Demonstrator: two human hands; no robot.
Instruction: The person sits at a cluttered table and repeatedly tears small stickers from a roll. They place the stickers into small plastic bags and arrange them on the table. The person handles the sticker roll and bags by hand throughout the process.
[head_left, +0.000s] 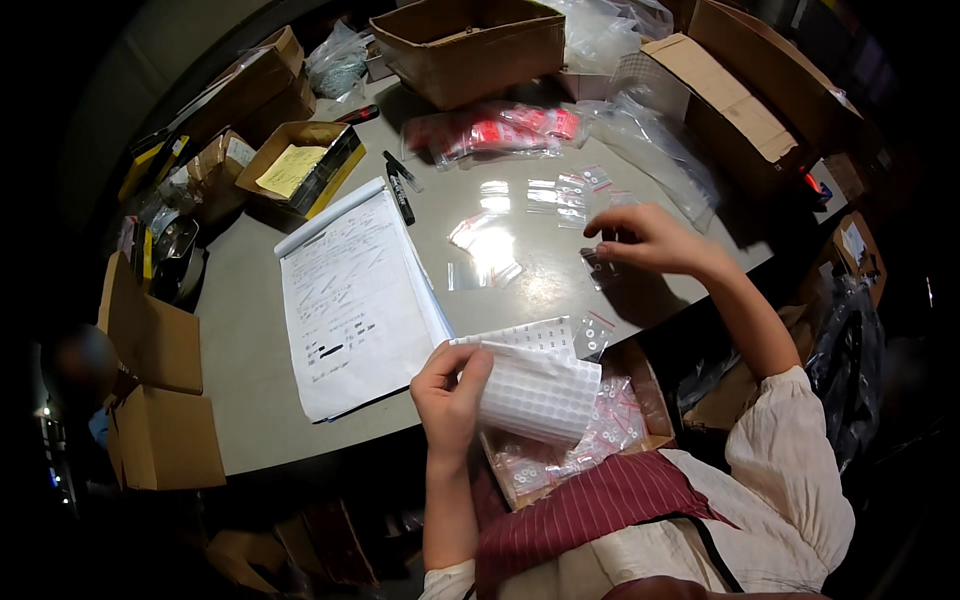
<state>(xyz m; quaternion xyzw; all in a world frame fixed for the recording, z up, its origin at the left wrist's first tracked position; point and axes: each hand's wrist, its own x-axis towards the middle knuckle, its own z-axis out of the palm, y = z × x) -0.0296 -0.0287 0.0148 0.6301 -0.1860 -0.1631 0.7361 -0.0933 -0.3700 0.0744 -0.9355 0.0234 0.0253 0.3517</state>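
Note:
My left hand [452,395] grips a sheet of round white stickers [545,400], which bends over toward me above the table's front edge. Behind it lies part of a sheet printed with rows of small dark marks [535,338]. My right hand [645,238] hovers over the right part of the table, fingers curled, a gap showing between thumb and forefinger. Just under its fingertips is a small clear zip bag [598,268] with small rings inside. Another zip bag [592,336] with white rings lies nearer me. More small bags [572,200] lie beyond my right hand.
An open cardboard box [655,405] of filled zip bags sits against my front. A written notepad [345,300] and black marker [399,192] lie left. Empty-looking bags [485,245] lie mid-table. Bags with red contents [500,130] and a large carton [470,50] stand behind.

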